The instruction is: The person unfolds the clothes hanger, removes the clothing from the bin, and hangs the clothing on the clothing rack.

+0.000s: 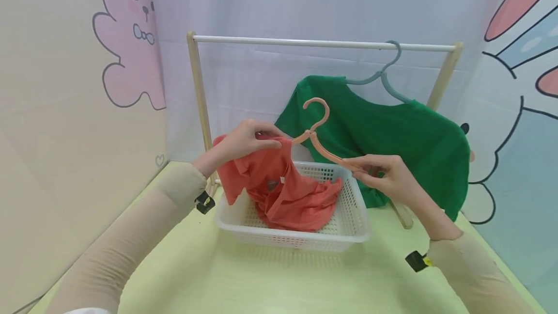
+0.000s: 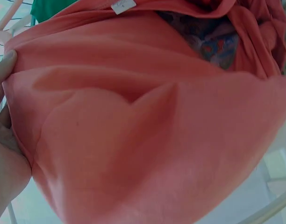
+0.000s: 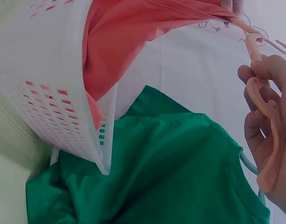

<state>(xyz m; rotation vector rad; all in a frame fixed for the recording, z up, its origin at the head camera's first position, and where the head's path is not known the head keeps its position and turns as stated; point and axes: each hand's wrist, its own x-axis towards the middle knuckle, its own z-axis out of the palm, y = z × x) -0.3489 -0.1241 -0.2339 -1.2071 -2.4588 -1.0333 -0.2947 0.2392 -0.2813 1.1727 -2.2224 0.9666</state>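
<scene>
My left hand [image 1: 248,139] pinches the shoulder of a coral-red T-shirt [image 1: 301,207], with the thumb on the outside of the fabric. One arm of a peach-coloured clothes hanger [image 1: 323,151] runs into the shirt's neck opening beside that hand. The hanger's other arm is outside the fabric, its end gripped between thumb and fingers of my right hand [image 1: 388,174]. Its hook points up. Below, the rest of the shirt lies bunched in a white plastic basket [image 1: 289,236]. In the left wrist view the shirt [image 2: 133,121] covers much of the left hand [image 2: 10,161].
Behind the basket stands a small clothes rack with a white rail [image 1: 279,41] and wooden posts. A green T-shirt [image 1: 362,125] hangs at its right on a grey-green hanger [image 1: 395,92]. The pale yellow table [image 1: 279,280] runs in front; printed curtains enclose the sides.
</scene>
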